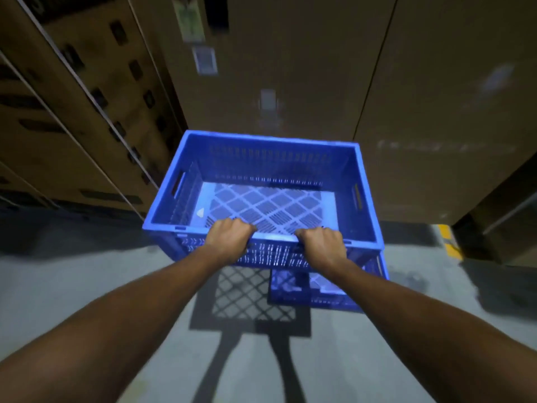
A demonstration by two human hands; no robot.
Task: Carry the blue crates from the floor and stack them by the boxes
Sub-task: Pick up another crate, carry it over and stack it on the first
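An empty blue crate (270, 170) with a lattice bottom hangs in the air in front of me, held by its near rim. My left hand (228, 241) grips that rim left of centre and my right hand (322, 247) grips it right of centre. Below it, partly hidden by the held crate and my right forearm, a second blue crate (316, 292) stands on the grey floor. Tall brown cardboard boxes (290, 68) rise directly behind both crates.
More strapped cardboard boxes (72, 117) line the left side. Another box (505, 210) juts in at the right, with a yellow floor marking (449, 241) beside it. The crate's lattice shadow (247, 295) falls on the concrete floor (72, 286) near me.
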